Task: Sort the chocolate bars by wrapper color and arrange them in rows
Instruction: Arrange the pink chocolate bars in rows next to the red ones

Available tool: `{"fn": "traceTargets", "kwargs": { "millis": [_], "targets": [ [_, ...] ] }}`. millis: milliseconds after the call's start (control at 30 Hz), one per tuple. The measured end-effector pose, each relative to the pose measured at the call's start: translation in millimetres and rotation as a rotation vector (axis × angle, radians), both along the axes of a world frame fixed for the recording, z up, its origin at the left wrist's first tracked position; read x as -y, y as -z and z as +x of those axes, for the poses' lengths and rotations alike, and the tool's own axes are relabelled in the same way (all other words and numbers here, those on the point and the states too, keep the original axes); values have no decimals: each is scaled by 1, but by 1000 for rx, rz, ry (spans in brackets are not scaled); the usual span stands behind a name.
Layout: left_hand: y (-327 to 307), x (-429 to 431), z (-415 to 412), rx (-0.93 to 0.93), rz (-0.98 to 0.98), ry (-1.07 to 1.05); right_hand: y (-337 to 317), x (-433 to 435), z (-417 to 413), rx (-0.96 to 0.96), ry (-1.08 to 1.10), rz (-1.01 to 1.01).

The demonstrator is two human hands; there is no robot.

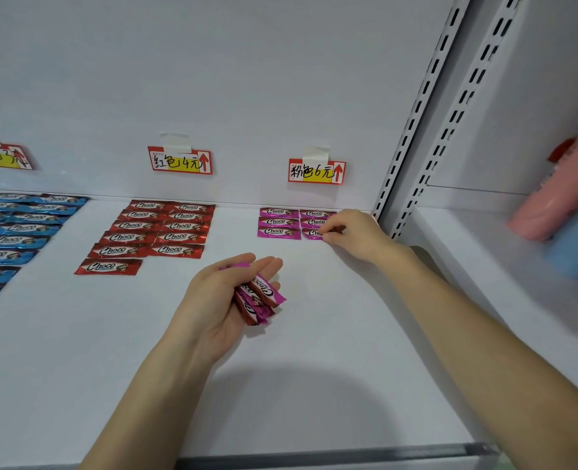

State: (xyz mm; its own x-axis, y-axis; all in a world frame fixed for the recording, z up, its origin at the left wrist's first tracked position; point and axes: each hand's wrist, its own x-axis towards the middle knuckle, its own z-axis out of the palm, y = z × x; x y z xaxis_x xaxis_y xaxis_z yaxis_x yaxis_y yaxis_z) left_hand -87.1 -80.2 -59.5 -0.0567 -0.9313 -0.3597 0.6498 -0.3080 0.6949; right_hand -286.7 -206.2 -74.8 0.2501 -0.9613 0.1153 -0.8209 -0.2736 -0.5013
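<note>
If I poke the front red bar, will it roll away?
Probably not: the red bar lies flat, so it should slide. Its shiny wrapper looks slippery, and it seems light, since the left hand holds several.

Two hands and two forearms in view, all bare. Left hand [213,300] slim, with long, straight-sided fingers [236,264] and a smooth wrist. Right hand [355,232] compact, knuckles softly rounded, nails too small to make out. Left forearm [162,395] slender, narrow at the wrist and broader toward the lower edge. Right forearm [484,337] likewise bare, uncovered all the way to the corner, faintly shaded along the underside.
</note>
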Motion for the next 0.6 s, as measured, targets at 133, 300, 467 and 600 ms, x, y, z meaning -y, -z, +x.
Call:
{"fn": "traceTargets", "kwargs": {
  "millis": [133,300,467,600],
  "targets": [
    [2,1,0,-4,-12,-6,1,0,0,-10,-4,-18],
    [4,1,1,-6,-5,-28,-2,-3,-2,52,41,-54],
    [5,1,2,-19,-1,-31,-5,-8,2,79,46,-62],
    [2,1,2,-42,-32,-72,-15,-28,14,237,86,-107]
  ]
}}
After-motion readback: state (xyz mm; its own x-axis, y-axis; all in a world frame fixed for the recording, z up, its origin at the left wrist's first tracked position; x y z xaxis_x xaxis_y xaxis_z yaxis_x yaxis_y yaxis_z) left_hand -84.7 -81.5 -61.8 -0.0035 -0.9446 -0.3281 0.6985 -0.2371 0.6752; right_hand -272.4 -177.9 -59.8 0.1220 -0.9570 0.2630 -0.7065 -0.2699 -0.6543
